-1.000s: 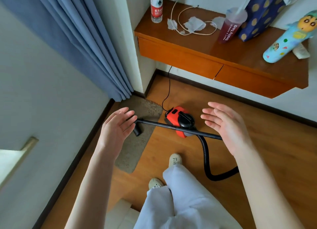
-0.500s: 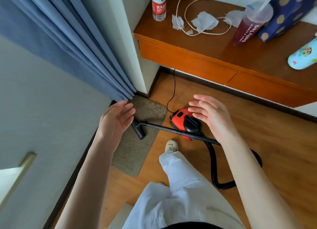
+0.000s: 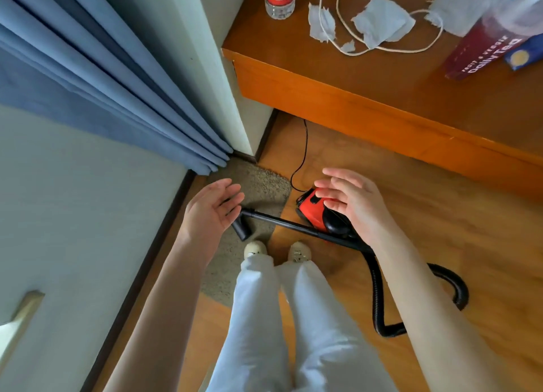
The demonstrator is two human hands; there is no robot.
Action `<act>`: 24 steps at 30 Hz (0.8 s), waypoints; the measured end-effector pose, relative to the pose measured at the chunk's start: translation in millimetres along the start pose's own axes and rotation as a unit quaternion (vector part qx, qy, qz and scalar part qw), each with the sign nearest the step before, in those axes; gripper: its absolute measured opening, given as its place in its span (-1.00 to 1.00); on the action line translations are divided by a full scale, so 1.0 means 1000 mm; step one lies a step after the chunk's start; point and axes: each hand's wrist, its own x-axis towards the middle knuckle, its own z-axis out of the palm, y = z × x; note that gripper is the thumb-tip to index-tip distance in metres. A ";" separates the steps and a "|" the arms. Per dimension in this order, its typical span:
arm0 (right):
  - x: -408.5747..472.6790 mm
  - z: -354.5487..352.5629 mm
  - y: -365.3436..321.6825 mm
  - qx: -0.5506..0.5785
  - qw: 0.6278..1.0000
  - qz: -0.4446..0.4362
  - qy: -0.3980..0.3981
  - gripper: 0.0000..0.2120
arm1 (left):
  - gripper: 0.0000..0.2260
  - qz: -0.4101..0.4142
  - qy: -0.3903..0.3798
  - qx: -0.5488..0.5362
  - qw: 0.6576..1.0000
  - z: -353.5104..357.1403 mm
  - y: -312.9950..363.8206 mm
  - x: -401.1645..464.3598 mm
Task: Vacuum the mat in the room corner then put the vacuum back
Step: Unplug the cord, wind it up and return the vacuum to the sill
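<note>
A view from above, looking down a person's body toward a wooden floor (image 3: 440, 230). A blue curtain (image 3: 102, 77) hangs along the wall at upper left. An orange-brown wooden bench (image 3: 352, 97) fills the upper right; on it stand a water bottle (image 3: 279, 0) and a red drink cup (image 3: 484, 47), with a looped white cable (image 3: 382, 46) and crumpled tissues (image 3: 382, 24) between them. The person's legs in white trousers (image 3: 279, 318) run down the middle, shoes pointing toward the corner.

A grey-brown mat (image 3: 258, 185) lies in the room corner below the curtain. A small red and black vacuum (image 3: 317, 212) sits on the floor just beside the mat's right edge. Its black wand (image 3: 282, 221) reaches left over the mat, ending in a nozzle (image 3: 241, 230) resting on the mat. A black ribbed hose (image 3: 379, 297) curls away to the right.

The left hand (image 3: 208, 215) hovers above the nozzle, palm up, fingers straight and close together, holding nothing. The right hand (image 3: 352, 203) hovers over the vacuum body, fingers straight and slightly spread, holding nothing.
</note>
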 end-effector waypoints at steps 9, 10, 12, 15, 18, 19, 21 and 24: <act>0.134 0.028 0.095 0.032 0.999 0.016 0.036 -0.79 | -0.82 -0.049 -0.041 -0.004 0.998 -0.013 -0.069 0.134; 0.153 0.031 0.110 0.038 0.998 0.018 0.037 -0.79 | -0.82 -0.053 -0.043 0.001 0.998 -0.015 -0.080 0.154; 0.190 0.035 0.138 0.050 0.998 0.024 0.041 -0.79 | -0.83 -0.053 -0.048 0.016 0.997 -0.018 -0.102 0.193; 0.248 0.033 0.176 0.063 0.996 0.028 0.053 -0.79 | -0.83 -0.039 -0.062 0.034 0.997 -0.023 -0.133 0.258; 0.306 0.025 0.205 0.069 0.995 0.017 0.063 -0.77 | -0.85 -0.036 -0.063 0.027 0.997 -0.022 -0.156 0.324; 0.324 0.021 0.213 0.071 0.995 0.011 0.067 -0.78 | -0.86 -0.049 -0.063 0.005 0.997 -0.020 -0.162 0.344; 0.360 0.011 0.229 0.071 0.994 0.001 0.078 -0.79 | -0.87 -0.072 -0.073 -0.034 0.994 -0.013 -0.172 0.383; 0.408 -0.003 0.246 0.072 0.994 -0.016 0.085 -0.81 | -0.88 -0.051 -0.099 -0.011 0.994 0.006 -0.182 0.438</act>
